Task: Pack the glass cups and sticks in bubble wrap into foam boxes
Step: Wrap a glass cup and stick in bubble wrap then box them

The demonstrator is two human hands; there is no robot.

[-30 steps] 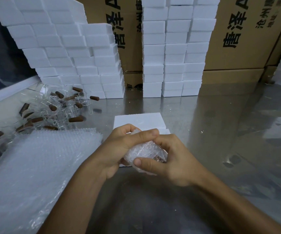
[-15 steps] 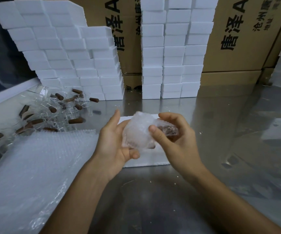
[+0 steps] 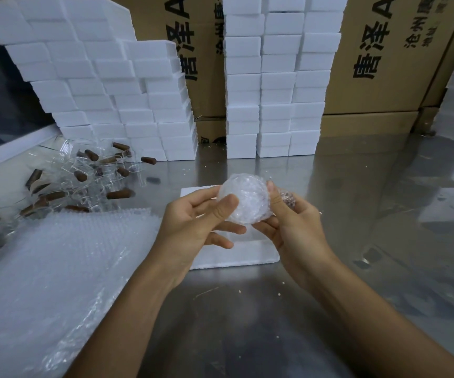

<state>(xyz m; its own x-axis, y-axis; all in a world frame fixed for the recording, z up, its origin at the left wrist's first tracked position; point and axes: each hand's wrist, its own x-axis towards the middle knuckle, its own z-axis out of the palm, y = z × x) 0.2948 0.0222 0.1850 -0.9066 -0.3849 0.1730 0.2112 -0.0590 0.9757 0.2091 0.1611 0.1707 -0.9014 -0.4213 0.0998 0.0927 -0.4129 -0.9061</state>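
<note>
The bubble-wrapped bundle [image 3: 243, 199] sits held above the foam box [image 3: 234, 255] on the surface [image 3: 356, 214]; it looks light, squashy outside and fragile within, so cradling its sides suits it; the left hand [image 3: 201, 222] pinches it by thumb and fingers, the right hand [image 3: 294, 225] grips its far end; since half a second ago it has been turned and raised slightly.

Tabletop [image 3: 329, 309]: brushed metal, shiny, mirroring the stacks.
Foam boxes [image 3: 269, 85]: white foam, matt, fine-grained.
Foam slab [image 3: 236, 255]: same matt white foam.
Bubble wrap sheets [image 3: 43, 268]: clear plastic, glossy, bumpy.
Wrapped bundle [image 3: 245, 200]: clear bubbled plastic, crinkled.
Glass cups [image 3: 84, 173]: clear, glossy glass.
Sticks [image 3: 119, 193]: brown, matt.
Cartons [image 3: 384, 64]: tan cardboard, matt, black print.
</note>
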